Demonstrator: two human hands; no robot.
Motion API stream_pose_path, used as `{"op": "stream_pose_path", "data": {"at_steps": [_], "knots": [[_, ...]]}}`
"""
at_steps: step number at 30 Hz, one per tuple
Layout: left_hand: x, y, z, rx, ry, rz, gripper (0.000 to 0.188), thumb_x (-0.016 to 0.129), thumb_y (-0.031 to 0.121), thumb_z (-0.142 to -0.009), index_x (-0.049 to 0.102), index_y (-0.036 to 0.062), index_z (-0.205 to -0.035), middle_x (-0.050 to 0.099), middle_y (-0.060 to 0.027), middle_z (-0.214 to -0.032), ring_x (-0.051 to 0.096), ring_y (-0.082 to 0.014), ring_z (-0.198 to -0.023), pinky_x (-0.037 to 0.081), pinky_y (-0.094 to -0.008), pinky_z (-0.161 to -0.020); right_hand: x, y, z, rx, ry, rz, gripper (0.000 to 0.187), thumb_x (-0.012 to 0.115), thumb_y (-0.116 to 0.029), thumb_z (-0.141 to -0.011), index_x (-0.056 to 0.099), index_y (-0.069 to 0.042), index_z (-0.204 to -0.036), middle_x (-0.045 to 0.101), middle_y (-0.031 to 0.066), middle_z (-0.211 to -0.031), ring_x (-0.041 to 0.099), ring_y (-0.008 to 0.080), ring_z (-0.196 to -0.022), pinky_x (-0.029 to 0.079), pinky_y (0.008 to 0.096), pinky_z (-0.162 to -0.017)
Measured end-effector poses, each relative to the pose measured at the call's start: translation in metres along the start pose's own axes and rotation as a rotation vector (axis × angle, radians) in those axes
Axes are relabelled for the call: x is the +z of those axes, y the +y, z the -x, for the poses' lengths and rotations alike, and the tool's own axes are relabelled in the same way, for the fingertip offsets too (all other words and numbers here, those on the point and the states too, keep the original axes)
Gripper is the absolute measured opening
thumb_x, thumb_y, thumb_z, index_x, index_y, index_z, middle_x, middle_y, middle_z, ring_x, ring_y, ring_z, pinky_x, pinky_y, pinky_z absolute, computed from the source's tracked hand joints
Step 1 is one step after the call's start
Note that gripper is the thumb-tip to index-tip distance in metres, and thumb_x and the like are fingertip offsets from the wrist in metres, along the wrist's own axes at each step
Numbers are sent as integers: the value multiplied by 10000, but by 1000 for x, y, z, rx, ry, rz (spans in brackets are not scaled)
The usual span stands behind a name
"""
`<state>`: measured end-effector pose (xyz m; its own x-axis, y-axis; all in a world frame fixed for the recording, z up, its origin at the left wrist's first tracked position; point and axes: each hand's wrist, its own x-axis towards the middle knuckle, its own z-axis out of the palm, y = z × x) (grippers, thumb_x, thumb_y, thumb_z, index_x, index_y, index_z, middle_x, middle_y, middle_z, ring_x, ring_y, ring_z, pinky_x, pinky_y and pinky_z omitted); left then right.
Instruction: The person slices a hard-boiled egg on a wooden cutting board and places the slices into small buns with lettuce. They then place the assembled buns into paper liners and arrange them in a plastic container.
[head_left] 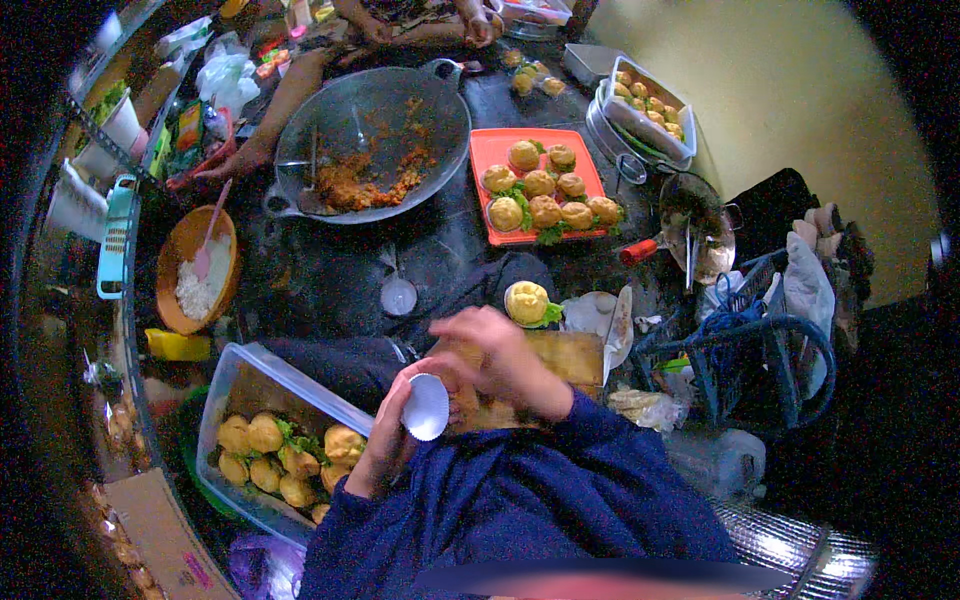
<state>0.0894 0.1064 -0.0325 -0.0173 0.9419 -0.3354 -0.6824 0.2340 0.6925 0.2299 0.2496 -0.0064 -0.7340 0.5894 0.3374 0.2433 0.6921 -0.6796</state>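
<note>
My left hand [385, 440] is closed around a stack of white paper baking cups, or a single paper baking cup [426, 408], with its round face turned up. Just above and to the right hovers my right hand [510, 360], slightly blurred, fingers stretched leftward with nothing visible in them. Beyond it sits a filled bun [528, 303] with lettuce in a paper cup. To the left, a clear plastic box [225, 420] holds several golden buns [265, 433] with lettuce. Partly hidden under my right hand is a wooden board [570, 358].
An orange tray [485, 150] of filled buns lies ahead, beside a large wok [372, 90] with orange-brown filling. A brown bowl [165, 275] holds white food and a pink spoon. At right stand a dark basket [790, 330] and a pan [705, 240]. Another person's arm [270, 130] reaches in.
</note>
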Motion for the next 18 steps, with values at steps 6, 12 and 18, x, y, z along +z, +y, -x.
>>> {"op": "stream_pose_path", "data": {"at_steps": [6,12,18], "knots": [[-5,3,3,-7,-13,32,624,486,438,-937,271,33,-1359,568,-220,-1113,637,-265,-902,544,-393,-818,-76,183,-8,893,624,-841,406,565,-219,-929,465,9,-1250,589,168,-1135,637,275,-949,546,356,-772],[-8,7,0,14,11,51,631,513,440,-920,278,31,-1340,571,-211,-1110,634,-263,-908,545,-387,-811,-46,313,16,1304,624,-1308,262,531,-119,-827,497,-10,-1064,587,203,-946,602,347,-853,559,507,-755],[-6,8,1,32,33,21,647,521,448,-916,267,24,-1333,565,-235,-1116,633,-273,-914,545,-392,-804,-34,344,-8,1204,511,-1420,235,548,-124,-791,519,-26,-1002,596,177,-911,607,312,-808,549,501,-687]]}}
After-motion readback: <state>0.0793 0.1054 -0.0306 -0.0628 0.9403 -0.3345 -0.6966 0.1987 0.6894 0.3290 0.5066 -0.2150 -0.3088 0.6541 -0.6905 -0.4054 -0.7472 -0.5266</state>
